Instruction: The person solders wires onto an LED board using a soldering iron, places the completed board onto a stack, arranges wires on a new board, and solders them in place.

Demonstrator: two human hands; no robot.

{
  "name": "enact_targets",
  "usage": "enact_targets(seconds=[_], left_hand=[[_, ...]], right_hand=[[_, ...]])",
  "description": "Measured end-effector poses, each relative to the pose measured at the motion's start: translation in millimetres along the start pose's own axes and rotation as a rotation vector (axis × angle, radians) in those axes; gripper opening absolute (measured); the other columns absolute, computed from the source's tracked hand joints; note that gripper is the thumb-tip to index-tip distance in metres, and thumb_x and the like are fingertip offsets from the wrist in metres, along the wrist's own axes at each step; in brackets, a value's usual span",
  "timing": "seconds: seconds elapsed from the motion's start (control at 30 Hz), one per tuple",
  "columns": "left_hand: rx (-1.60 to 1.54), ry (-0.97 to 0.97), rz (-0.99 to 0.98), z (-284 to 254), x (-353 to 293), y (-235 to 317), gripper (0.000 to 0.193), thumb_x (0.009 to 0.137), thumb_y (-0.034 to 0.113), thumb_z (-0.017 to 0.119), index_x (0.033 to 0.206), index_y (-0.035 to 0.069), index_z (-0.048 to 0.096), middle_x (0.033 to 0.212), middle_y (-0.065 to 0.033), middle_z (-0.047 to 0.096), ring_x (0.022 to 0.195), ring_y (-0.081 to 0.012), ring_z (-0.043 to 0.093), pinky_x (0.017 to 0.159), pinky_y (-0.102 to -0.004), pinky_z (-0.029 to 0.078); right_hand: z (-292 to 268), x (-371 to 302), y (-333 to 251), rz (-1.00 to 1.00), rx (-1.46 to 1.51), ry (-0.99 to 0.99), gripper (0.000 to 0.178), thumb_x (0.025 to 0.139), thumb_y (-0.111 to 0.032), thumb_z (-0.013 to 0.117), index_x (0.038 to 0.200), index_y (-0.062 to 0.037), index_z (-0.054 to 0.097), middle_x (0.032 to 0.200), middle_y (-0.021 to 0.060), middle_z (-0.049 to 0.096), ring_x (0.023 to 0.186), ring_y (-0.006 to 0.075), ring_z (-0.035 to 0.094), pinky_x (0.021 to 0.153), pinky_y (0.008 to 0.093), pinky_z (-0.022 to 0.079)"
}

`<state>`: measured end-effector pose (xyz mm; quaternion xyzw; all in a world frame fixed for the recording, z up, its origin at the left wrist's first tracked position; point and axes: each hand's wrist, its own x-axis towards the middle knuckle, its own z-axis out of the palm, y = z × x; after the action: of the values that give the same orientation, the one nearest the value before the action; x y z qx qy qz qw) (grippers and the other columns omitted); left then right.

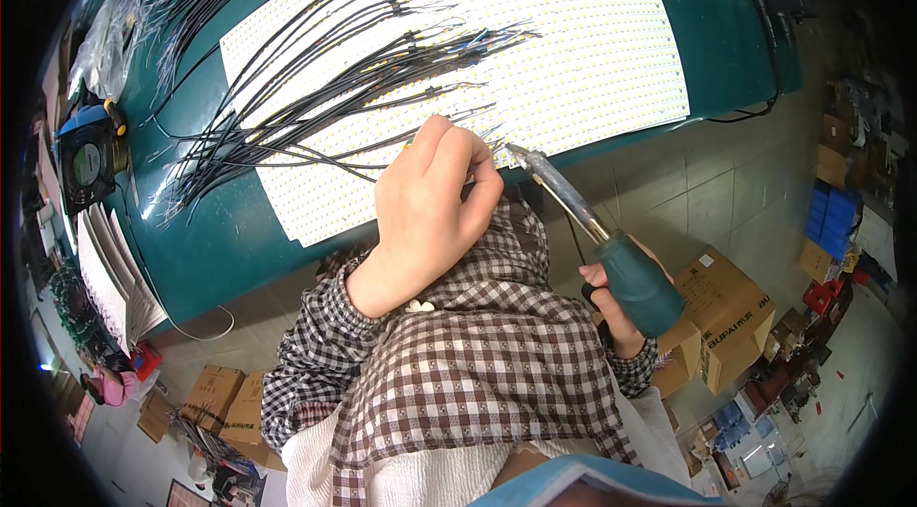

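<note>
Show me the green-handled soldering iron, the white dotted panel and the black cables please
Soldering iron (630, 275): head view, on its green handle.
White dotted panel (594, 49): head view, on its bare right part.
Black cables (330, 100): head view, along the bundle's middle.
</note>
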<state>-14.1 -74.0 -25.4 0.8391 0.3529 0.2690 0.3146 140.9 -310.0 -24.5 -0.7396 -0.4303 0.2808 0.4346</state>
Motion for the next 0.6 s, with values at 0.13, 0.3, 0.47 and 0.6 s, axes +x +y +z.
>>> enact_targets(seconds=[0.13,0.3,0.47,0.6], left_hand=[[-0.025,0.046,0.064,4.3,0.2,-5.5,0.018,0.073,0.0,0.07,0.079,0.007,0.055,0.074,-0.0078,0.052,0.056,-0.0262,0.054,0.047,-0.0372,0.041],[-0.011,0.03,0.047,3.4,0.0,-4.5,0.018,0.073,-0.001,0.07,0.079,0.007,0.056,0.074,-0.0076,0.053,0.056,-0.0258,0.054,0.047,-0.0368,0.042],[-0.022,0.036,0.047,1.7,-0.7,-3.7,0.017,0.074,0.0,0.07,0.081,0.007,0.056,0.076,-0.0076,0.054,0.057,-0.0257,0.056,0.048,-0.0353,0.043],[-0.176,-0.011,-0.048,-4.8,0.8,1.0,0.014,0.078,0.001,0.069,0.083,0.007,0.058,0.078,-0.0075,0.056,0.059,-0.0252,0.057,0.051,-0.0346,0.044]], right_hand=[[4.6,-1.0,-2.1,0.024,0.124,0.073,0.061,0.078,-0.031,0.085,0.12,0.0081,0.063,0.093,0.0098,0.075,0.085,0.0222,0.073,0.082,0.0336,0.057],[4.4,0.7,-4.0,0.014,0.103,0.06,0.064,0.081,-0.032,0.083,0.124,0.0093,0.059,0.091,0.0078,0.075,0.086,0.0199,0.073,0.082,0.0327,0.057],[8.7,7.7,-13.6,0.019,0.194,0.052,0.066,0.083,-0.027,0.083,0.128,0.0113,0.054,0.093,0.0124,0.075,0.089,0.0221,0.073,0.084,0.0352,0.058],[12.0,6.8,-19.3,0.118,0.413,0.147,0.066,0.083,-0.021,0.083,0.13,0.0133,0.052,0.095,0.0173,0.073,0.091,0.0269,0.073,0.087,0.0396,0.059]])
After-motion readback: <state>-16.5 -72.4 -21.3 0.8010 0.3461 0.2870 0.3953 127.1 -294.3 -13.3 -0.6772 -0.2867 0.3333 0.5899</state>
